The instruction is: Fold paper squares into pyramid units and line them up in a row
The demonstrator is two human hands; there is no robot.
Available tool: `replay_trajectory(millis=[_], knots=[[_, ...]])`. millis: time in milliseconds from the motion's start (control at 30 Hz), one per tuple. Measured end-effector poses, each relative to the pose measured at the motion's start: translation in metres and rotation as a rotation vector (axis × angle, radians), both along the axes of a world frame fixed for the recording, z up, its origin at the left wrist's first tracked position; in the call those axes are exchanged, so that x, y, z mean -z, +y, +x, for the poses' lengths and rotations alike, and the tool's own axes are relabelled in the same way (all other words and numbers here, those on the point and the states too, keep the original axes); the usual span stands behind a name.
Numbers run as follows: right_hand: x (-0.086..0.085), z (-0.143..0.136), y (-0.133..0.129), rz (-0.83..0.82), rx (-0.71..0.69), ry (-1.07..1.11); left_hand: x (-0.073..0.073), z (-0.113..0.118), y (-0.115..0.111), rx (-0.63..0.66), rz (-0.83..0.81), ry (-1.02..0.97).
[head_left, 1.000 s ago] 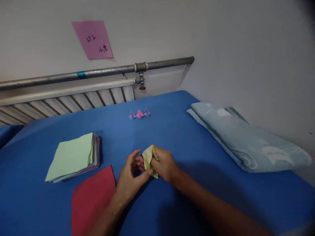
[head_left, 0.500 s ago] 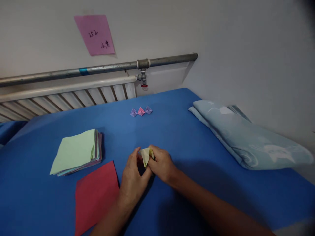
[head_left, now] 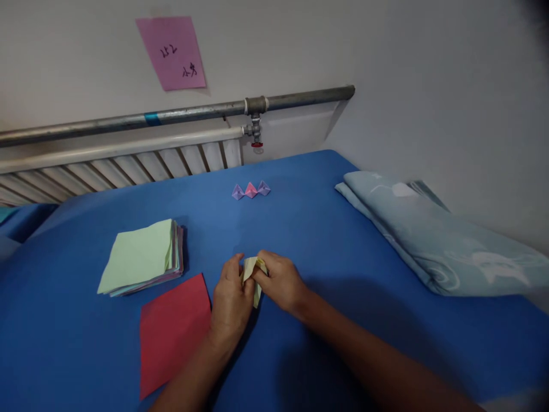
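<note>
Between my two hands is a small piece of folded yellow paper [head_left: 253, 266], its flaps partly spread. My left hand [head_left: 232, 300] grips its left side, the thumb against the paper. From the right, my right hand [head_left: 281, 280] pinches the other side, with fingertips tucked into the fold. Some of the paper is hidden behind the fingers. To the left of my left hand lies a red paper sheet [head_left: 174, 332], partly covered by my forearm. Farther back sits a joined row of folded paper pieces [head_left: 251, 190], a pink one between two purple ones.
A stack of coloured paper [head_left: 139, 254], light green on top, lies at the left on the blue surface [head_left: 300, 223]. A folded pale blue cloth [head_left: 412, 229] rests at the right by the wall. Behind are a radiator [head_left: 171, 160] and a metal pipe [head_left: 197, 113].
The yellow paper has been turned and opened out somewhat, and a flap now hangs below between my hands. The left thumb has moved in against it. The whole view has shifted slightly.
</note>
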State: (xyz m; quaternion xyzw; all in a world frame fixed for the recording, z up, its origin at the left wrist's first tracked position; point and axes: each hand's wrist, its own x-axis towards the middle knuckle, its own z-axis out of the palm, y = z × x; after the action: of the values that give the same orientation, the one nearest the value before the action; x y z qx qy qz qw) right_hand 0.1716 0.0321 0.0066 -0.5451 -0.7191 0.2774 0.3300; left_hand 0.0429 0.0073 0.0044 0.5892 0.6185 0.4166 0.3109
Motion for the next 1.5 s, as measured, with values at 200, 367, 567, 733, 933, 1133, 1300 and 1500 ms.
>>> replay_trajectory(millis=[200,367,567,733,933,1133,1300,1500], knots=[[0.001,0.000,0.002,-0.020,-0.008,0.015,-0.002,0.000,0.001,-0.047,0.034,-0.026],[0.003,0.003,0.003,-0.044,-0.005,0.083,-0.004,-0.003,0.003,-0.083,0.009,-0.171],[0.002,0.004,0.003,-0.097,-0.008,0.252,-0.010,-0.003,0.003,-0.070,-0.060,-0.317],[0.001,0.002,-0.003,-0.199,-0.017,0.477,-0.013,0.000,0.003,-0.044,-0.114,-0.566],[0.002,0.004,-0.005,-0.232,-0.033,0.601,-0.014,-0.003,0.002,-0.008,-0.224,-0.755],[0.002,0.016,0.001,-0.013,-0.075,0.421,-0.025,-0.009,0.006,0.124,-0.339,-1.006],[0.004,0.018,0.002,0.044,-0.176,0.358,-0.024,-0.007,0.009,0.006,-0.399,-0.957],[0.000,0.018,0.001,-0.333,-0.201,0.542,-0.021,-0.009,0.011,-0.070,-0.367,-0.953]])
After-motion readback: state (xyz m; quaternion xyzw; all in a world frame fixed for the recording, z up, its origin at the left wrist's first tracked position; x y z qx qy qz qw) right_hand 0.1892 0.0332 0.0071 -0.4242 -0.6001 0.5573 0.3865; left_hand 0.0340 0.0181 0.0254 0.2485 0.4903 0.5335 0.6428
